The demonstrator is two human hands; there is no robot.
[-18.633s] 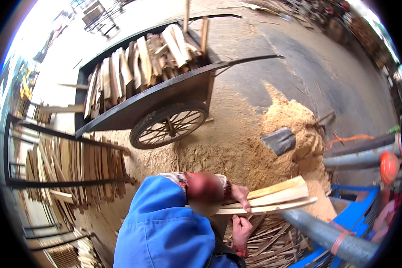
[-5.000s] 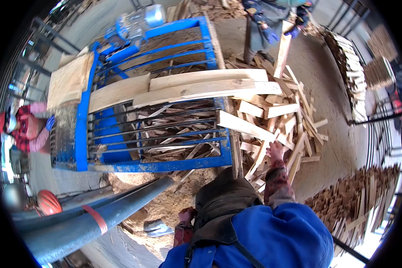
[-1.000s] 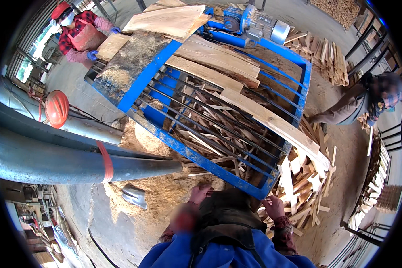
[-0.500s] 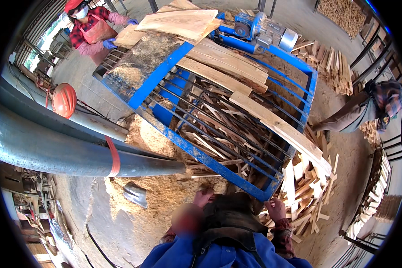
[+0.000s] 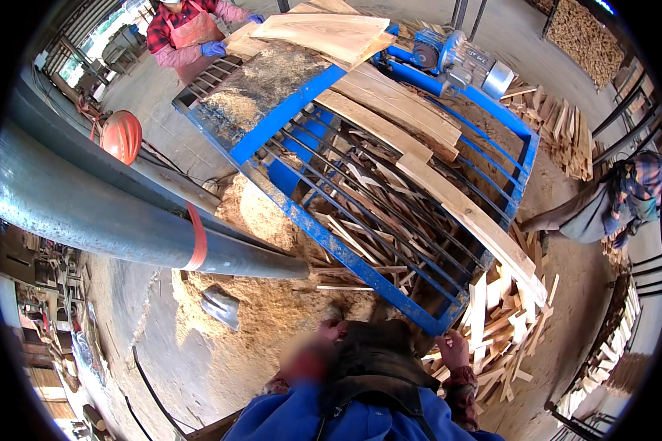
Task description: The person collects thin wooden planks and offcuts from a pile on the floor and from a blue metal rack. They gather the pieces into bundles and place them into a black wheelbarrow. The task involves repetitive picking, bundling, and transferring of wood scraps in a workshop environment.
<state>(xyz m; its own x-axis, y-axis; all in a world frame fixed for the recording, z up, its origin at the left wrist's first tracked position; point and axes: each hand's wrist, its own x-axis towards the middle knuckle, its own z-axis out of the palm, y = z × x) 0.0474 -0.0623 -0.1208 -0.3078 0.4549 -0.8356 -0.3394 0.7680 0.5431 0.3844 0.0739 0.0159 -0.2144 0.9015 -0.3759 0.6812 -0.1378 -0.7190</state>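
My left hand [image 5: 333, 329] is held low in front of me, beside the dark apron [image 5: 379, 353], with its fingers curled; whether anything is in them I cannot make out. On the apron's other side, my right hand [image 5: 453, 350] has its fingers bent together right by the near corner of the blue metal frame [image 5: 435, 323]. What it holds, if anything, is hidden. Across the frame's dark bars [image 5: 390, 220] lies a long pale board [image 5: 472, 214], its near end overhanging the right side. Wider boards [image 5: 397, 103] rest farther back.
A co-worker [image 5: 191, 37] in gloves stands at the far left by stacked planks [image 5: 324, 35]. Another person [image 5: 632, 198] bends at the right. A thick grey metal beam [image 5: 125, 228] juts in from the left. Offcuts [image 5: 496, 331] and sawdust [image 5: 272, 305] cover the floor nearby.
The view has shifted, so the frame and boards appear slightly lower and farther right. Both my hands stay beside the apron. The person at the right has shifted slightly.
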